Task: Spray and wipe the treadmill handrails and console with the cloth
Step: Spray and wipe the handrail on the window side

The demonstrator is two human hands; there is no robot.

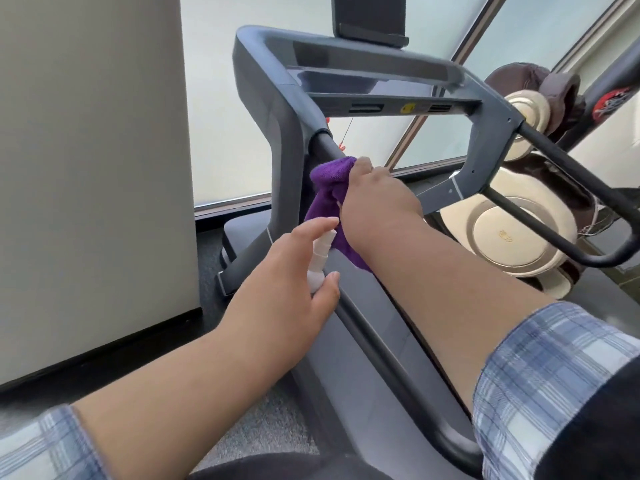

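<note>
Centre of the frame, the right hand (pixel 377 199) is clamped on the purple cloth (pixel 329 178). The cloth is bunched round the top of the near handrail (pixel 325 145), just below where the black tube meets the grey upright, so the fabric wraps the bar and can take all sides in one pass. The thumb rides on top; the other fingers curl away behind the cloth and I cannot see their tips. A loose tail of cloth hangs down towards the lower left. Just below it, the left hand (pixel 287 271) grips the small white spray bottle (pixel 320 261), thumb pinching the body and forefinger stretched out straight above the nozzle. It looks parked close and aimed at the rail, I'd say so that a fresh squirt can land right ahead of the cloth. The console (pixel 363 81) sits untouched in the upper middle, with a dark screen mount (pixel 367 19) above it. The far handrail (pixel 571 174) runs off to the right in front of a beige and brown massage chair (pixel 512 220). By my reading this is early work, one rail in hand and plenty left.
</note>
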